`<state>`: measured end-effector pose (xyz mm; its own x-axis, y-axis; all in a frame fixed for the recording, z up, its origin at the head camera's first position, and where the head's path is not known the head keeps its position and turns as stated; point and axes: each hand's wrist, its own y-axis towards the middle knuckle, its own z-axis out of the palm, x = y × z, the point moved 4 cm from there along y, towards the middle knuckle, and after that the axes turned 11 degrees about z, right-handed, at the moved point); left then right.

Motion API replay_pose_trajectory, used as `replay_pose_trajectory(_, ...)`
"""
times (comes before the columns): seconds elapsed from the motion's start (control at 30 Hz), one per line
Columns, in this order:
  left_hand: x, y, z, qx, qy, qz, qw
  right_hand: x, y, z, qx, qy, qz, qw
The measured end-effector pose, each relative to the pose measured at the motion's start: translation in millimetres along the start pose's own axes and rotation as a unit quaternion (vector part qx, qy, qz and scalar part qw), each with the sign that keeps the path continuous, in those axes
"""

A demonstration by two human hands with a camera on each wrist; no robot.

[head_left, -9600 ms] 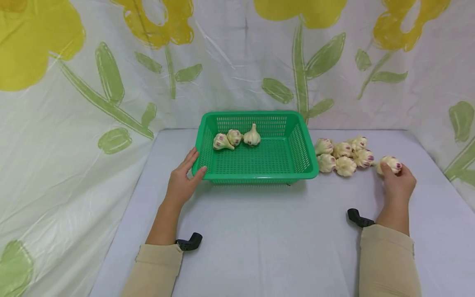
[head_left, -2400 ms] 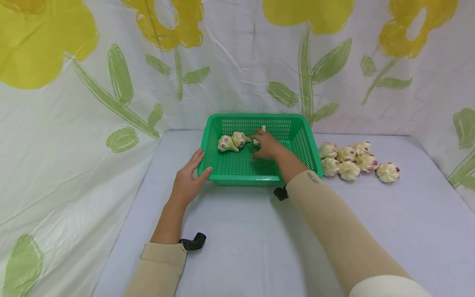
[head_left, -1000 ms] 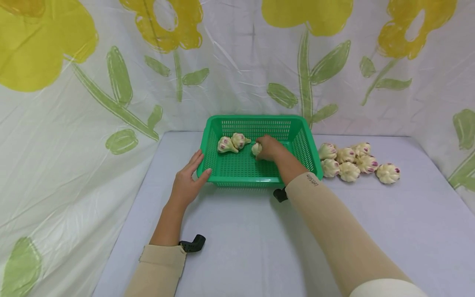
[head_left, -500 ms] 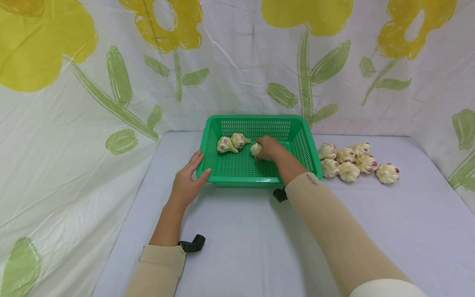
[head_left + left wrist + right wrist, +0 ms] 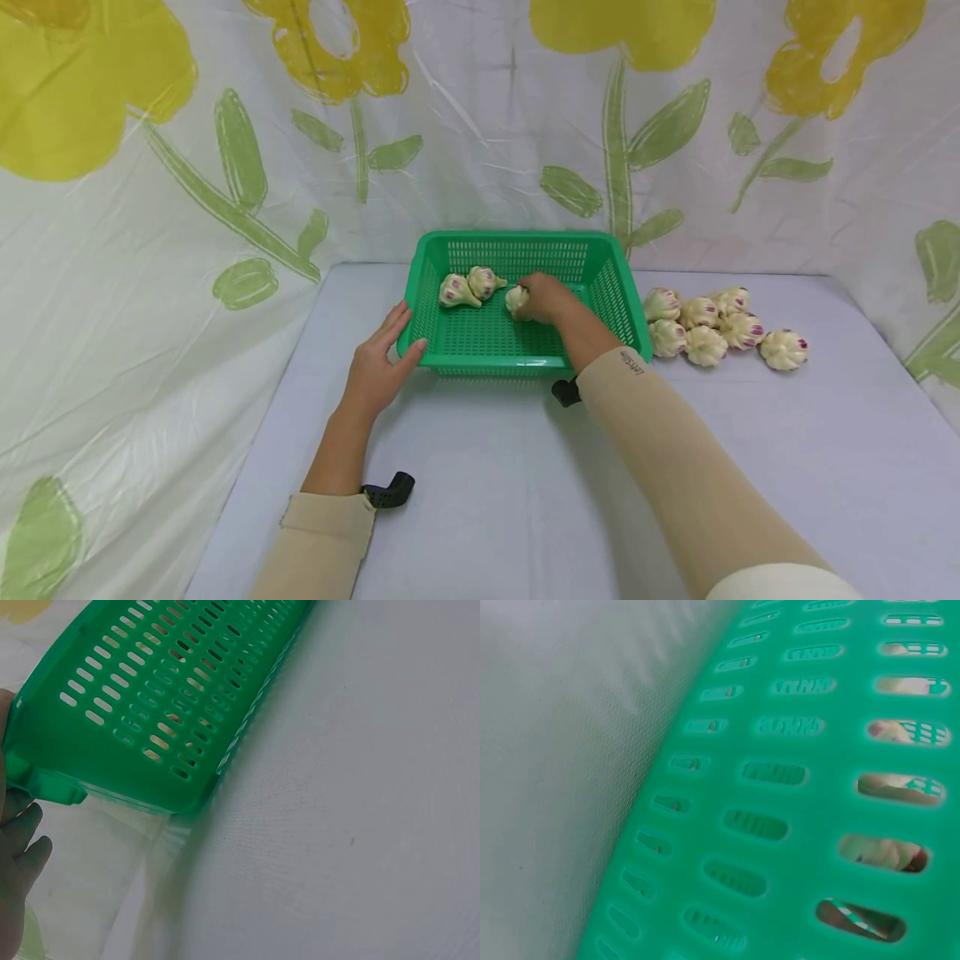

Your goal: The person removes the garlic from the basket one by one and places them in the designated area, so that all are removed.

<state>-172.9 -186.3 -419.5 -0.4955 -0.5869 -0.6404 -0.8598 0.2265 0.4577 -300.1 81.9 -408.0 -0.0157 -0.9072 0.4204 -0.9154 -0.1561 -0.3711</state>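
Note:
In the head view, a green plastic basket (image 5: 491,362) with slotted walls stands on the table. My right hand (image 5: 549,300) reaches inside it and grips a garlic bulb (image 5: 516,301), partly hidden by the fingers. To the left of that bulb, two more garlic bulbs (image 5: 459,291) lie side by side on the basket floor. My left hand (image 5: 377,367) rests against the basket's front left corner, fingers straight along the outer side and thumb at the rim. The left wrist view catches some left fingers (image 5: 26,840) beside the basket's corner.
Right of the basket, several garlic bulbs (image 5: 705,346) sit in a cluster on the white table (image 5: 480,500). A single bulb (image 5: 784,350) lies at that cluster's right end. Behind the table hangs a flowered sheet (image 5: 480,125). The basket wall (image 5: 840,787) fills much of the right wrist view.
My right hand has left the bulb at far right, come into the basket and taken hold of the bulb whose stem stood up. That bulb has shifted slightly left. The left hand stays at the corner.

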Motion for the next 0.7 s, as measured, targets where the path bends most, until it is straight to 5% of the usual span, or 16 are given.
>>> replay_pose_trajectory(0.7,-0.1,-0.3,-0.1,-0.006,-0.003,0.005,1.0000,1.2,-0.5,0.2,-0.003,0.015,-0.009,0.9998)
